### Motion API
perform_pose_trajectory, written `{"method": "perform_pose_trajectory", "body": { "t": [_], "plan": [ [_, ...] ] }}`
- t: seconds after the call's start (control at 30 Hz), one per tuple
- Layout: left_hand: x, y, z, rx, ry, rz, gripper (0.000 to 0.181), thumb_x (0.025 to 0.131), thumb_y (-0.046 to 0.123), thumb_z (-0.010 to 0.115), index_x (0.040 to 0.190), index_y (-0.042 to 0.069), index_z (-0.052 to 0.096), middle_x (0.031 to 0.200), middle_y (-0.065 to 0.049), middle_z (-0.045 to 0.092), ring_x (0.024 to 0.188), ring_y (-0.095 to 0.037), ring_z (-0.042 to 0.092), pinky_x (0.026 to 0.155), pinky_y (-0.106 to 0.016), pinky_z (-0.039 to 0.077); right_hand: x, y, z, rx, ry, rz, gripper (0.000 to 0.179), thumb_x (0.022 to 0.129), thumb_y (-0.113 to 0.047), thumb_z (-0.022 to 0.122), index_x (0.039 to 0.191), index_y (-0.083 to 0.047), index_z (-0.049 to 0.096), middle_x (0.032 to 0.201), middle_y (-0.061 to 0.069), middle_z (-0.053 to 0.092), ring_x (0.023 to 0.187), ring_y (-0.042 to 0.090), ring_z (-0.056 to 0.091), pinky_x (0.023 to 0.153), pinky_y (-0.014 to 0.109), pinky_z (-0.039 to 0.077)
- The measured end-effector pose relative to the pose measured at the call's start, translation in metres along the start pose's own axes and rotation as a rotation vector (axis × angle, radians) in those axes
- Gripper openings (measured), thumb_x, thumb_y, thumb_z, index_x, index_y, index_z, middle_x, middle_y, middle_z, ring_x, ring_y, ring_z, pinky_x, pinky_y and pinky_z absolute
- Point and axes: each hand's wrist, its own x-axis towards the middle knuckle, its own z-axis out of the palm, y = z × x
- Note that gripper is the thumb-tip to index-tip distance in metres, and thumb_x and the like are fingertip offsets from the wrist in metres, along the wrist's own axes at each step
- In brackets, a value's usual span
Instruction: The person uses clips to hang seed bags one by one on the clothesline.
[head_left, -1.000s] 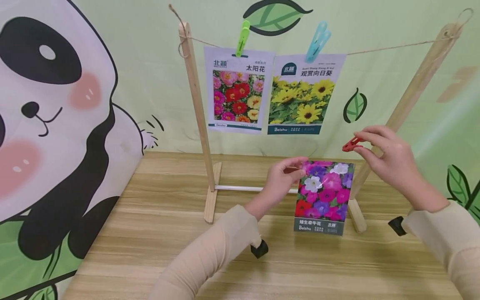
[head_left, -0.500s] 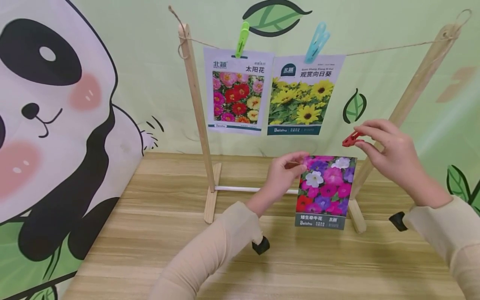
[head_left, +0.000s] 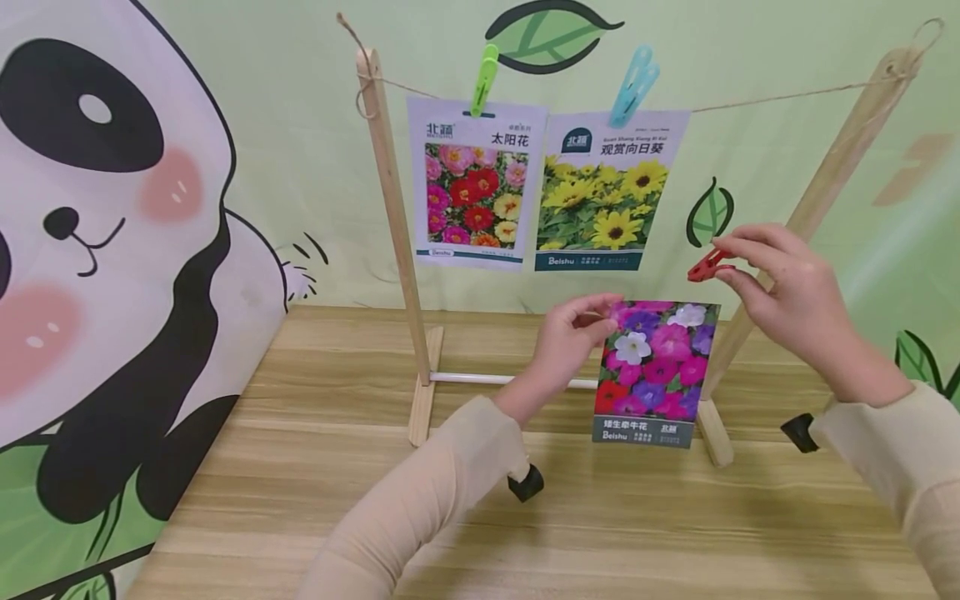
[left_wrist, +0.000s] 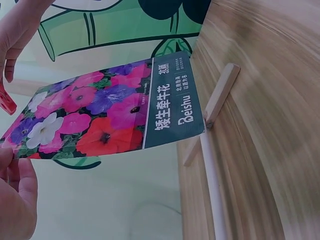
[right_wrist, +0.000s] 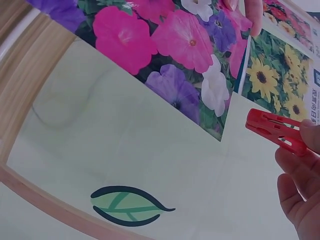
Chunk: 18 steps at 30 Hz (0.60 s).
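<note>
My left hand [head_left: 570,337] pinches the upper left corner of a flower seed packet [head_left: 656,371], printed with pink, purple, red and white blooms. The packet hangs upright in front of the rack, below the string. To its upper right, my right hand [head_left: 783,292] holds a red clothespin [head_left: 707,265] between thumb and fingers. In the right wrist view the red clothespin [right_wrist: 275,131] points toward the packet's top corner, apart from it. Two more packets hang from the string [head_left: 780,97]: one of red and pink flowers [head_left: 476,192], one of yellow sunflowers [head_left: 613,200].
A green clothespin [head_left: 484,81] and a blue clothespin [head_left: 634,87] grip the hanging packets. The string runs between a left wooden post [head_left: 393,217] and a right wooden post [head_left: 847,158], joined low down by a white rod [head_left: 480,379]. A panda backdrop stands behind the wooden table [head_left: 300,467].
My left hand has raised the flower seed packet and shifted it slightly right. My right hand has moved up a little with the red clothespin. The hanging packets stay where they were.
</note>
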Motion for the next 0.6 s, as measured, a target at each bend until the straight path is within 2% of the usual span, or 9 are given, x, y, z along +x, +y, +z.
{"method": "perform_pose_trajectory", "body": {
  "t": [0.27, 0.5, 0.57, 0.6],
  "plan": [
    [0.004, 0.005, 0.0, 0.01, -0.007, 0.024, 0.03, 0.102, -0.005, 0.066, 0.131, -0.001, 0.074, 0.111, -0.015, 0.068, 0.089, -0.008, 0.063, 0.08, -0.025, 0.059, 0.007, -0.002, -0.005, -0.013, -0.005, -0.024, 0.063, 0.108, -0.043, 0.053, 0.117, 0.016, 0.072, 0.113, 0.03, 0.07, 0.098, 0.044, 0.063, 0.084, 0.005, 0.033],
    [0.007, 0.01, 0.002, 0.015, 0.006, 0.033, 0.03, 0.102, -0.004, 0.067, 0.13, -0.001, 0.074, 0.11, -0.014, 0.069, 0.087, -0.008, 0.063, 0.078, -0.023, 0.058, 0.014, -0.001, -0.009, -0.011, 0.01, -0.028, 0.085, 0.105, -0.062, 0.043, 0.116, 0.018, 0.071, 0.111, 0.031, 0.068, 0.097, 0.042, 0.059, 0.085, 0.005, 0.031],
    [0.007, 0.012, 0.002, 0.016, 0.009, 0.038, 0.03, 0.102, -0.004, 0.067, 0.131, -0.001, 0.074, 0.11, -0.014, 0.069, 0.086, -0.008, 0.063, 0.078, -0.022, 0.057, 0.015, -0.001, -0.01, -0.013, 0.011, -0.028, 0.081, 0.106, -0.058, 0.045, 0.116, 0.018, 0.071, 0.112, 0.031, 0.068, 0.097, 0.042, 0.059, 0.085, 0.006, 0.031],
    [0.007, 0.013, 0.002, 0.016, 0.009, 0.043, 0.03, 0.102, -0.005, 0.066, 0.131, -0.001, 0.074, 0.11, -0.015, 0.069, 0.086, -0.007, 0.062, 0.077, -0.022, 0.057, 0.016, -0.001, -0.01, -0.016, 0.008, -0.026, 0.07, 0.108, -0.049, 0.051, 0.116, 0.018, 0.071, 0.112, 0.031, 0.068, 0.097, 0.042, 0.059, 0.085, 0.006, 0.031]
  ]
}}
